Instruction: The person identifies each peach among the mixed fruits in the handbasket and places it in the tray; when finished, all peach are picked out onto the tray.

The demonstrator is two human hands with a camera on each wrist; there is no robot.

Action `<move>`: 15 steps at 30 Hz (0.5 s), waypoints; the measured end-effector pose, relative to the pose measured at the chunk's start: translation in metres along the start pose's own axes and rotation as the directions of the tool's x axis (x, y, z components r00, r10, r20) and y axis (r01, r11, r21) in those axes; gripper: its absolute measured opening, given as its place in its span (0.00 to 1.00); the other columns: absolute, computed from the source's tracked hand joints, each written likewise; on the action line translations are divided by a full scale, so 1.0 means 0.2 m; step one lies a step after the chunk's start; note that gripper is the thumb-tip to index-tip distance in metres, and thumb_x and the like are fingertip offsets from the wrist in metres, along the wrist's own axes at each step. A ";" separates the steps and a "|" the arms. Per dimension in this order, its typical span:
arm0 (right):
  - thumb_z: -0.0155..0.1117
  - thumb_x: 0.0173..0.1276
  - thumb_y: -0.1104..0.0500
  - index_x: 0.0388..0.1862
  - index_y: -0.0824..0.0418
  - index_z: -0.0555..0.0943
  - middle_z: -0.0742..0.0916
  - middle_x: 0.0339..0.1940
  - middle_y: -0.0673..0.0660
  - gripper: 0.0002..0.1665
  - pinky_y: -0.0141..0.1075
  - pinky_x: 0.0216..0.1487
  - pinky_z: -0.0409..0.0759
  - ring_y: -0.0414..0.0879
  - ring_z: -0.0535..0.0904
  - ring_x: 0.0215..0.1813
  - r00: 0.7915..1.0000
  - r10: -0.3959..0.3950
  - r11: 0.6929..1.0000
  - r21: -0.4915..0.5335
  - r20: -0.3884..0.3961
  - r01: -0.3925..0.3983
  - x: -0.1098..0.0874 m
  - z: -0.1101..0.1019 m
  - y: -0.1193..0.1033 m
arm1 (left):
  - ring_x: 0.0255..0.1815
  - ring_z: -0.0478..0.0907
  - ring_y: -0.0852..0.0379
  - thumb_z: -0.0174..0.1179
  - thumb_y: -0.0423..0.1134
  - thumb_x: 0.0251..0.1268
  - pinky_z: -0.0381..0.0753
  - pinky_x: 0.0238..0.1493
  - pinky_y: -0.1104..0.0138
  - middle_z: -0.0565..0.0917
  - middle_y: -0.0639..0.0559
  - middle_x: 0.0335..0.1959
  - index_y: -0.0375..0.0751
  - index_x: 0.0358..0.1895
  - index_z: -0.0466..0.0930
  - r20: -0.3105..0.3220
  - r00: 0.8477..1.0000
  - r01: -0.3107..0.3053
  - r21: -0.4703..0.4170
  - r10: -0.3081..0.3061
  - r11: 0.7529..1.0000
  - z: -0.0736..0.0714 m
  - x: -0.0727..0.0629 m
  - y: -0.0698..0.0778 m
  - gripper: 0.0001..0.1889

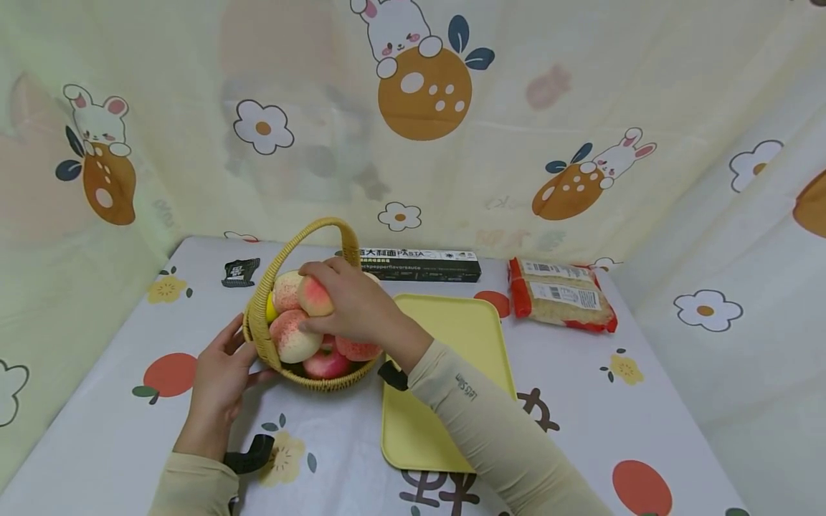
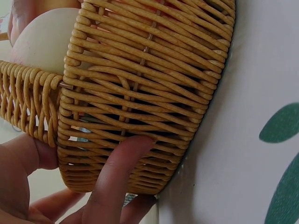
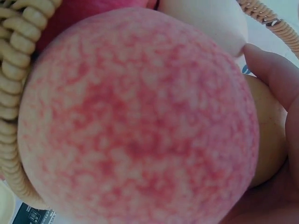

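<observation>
A wicker basket (image 1: 325,385) with a tall handle stands on the table, piled with fruit. My right hand (image 1: 351,301) reaches over it and grips a yellowish-pink peach (image 1: 316,296), which is also partly visible in the right wrist view (image 3: 268,133). Around it lie a speckled peach (image 1: 297,338), another peach (image 1: 287,289) and a pinkish-red apple (image 1: 328,362). A large speckled peach (image 3: 140,121) fills the right wrist view. Against the basket's left outer side, my left hand (image 1: 222,373) holds the woven wall, thumb and fingers spread about it near the handle's base.
Right of the basket, partly under my right forearm, lies a yellow tray (image 1: 413,437). Behind stands a dark pasta box (image 1: 419,266). A red-edged food packet (image 1: 564,295) lies at the back right, and a small black packet (image 1: 241,272) at the back left.
</observation>
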State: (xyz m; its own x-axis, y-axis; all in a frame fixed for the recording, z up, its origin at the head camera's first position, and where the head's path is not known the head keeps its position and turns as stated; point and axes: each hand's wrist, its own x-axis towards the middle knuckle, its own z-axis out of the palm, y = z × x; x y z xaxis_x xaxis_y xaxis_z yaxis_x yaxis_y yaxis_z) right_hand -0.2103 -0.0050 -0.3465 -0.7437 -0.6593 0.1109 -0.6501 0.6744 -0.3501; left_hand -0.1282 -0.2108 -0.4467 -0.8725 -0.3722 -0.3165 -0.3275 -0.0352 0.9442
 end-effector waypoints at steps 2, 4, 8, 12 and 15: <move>0.76 0.66 0.40 0.78 0.47 0.70 0.77 0.71 0.55 0.45 0.46 0.68 0.84 0.49 0.78 0.67 1.000 0.000 1.000 0.006 -0.002 0.000 0.00 0.00 0.00 | 0.73 0.72 0.43 0.58 0.40 0.77 0.94 0.41 0.60 0.61 0.44 0.85 0.60 0.87 0.52 0.003 1.000 0.003 -0.001 -0.003 1.000 0.00 0.00 0.00 0.40; 0.76 0.66 0.40 0.78 0.47 0.70 0.77 0.71 0.56 0.45 0.46 0.68 0.83 0.49 0.78 0.68 1.000 -0.003 1.000 0.016 -0.008 0.003 0.00 0.00 0.00 | 0.73 0.72 0.43 0.58 0.40 0.77 0.94 0.41 0.60 0.61 0.44 0.85 0.61 0.87 0.52 0.004 1.000 0.006 0.000 -0.006 1.000 0.00 0.00 0.01 0.40; 0.75 0.67 0.40 0.77 0.48 0.71 0.77 0.71 0.56 0.43 0.45 0.68 0.83 0.49 0.78 0.68 0.999 -0.023 1.000 0.012 -0.022 0.024 0.00 0.00 0.01 | 0.73 0.72 0.42 0.58 0.41 0.77 0.93 0.40 0.62 0.62 0.45 0.85 0.62 0.87 0.52 -0.003 1.000 0.009 0.014 -0.009 1.000 0.00 0.00 0.02 0.40; 0.75 0.67 0.42 0.77 0.48 0.71 0.78 0.70 0.56 0.42 0.44 0.67 0.83 0.48 0.78 0.67 0.999 -0.038 0.999 0.006 -0.025 0.038 0.01 0.00 0.01 | 0.73 0.73 0.42 0.59 0.44 0.78 0.93 0.40 0.63 0.62 0.45 0.85 0.62 0.87 0.53 -0.009 1.000 0.019 0.028 -0.019 0.999 -0.01 0.01 0.02 0.39; 0.75 0.67 0.43 0.77 0.48 0.71 0.78 0.71 0.57 0.42 0.44 0.67 0.84 0.48 0.78 0.67 0.999 -0.032 0.999 0.013 -0.015 0.032 0.01 0.00 0.02 | 0.72 0.73 0.42 0.59 0.45 0.78 0.93 0.41 0.63 0.62 0.44 0.85 0.62 0.87 0.53 -0.005 1.000 0.027 0.030 -0.027 0.999 0.00 0.00 0.01 0.39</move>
State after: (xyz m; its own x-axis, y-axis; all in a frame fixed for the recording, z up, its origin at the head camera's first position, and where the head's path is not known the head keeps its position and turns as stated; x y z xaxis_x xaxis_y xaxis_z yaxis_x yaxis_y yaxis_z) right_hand -0.2139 -0.0037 -0.3471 -0.7249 -0.6752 0.1363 -0.6715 0.6485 -0.3587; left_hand -0.1291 -0.2120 -0.4455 -0.8617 -0.3753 -0.3416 -0.3618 -0.0178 0.9321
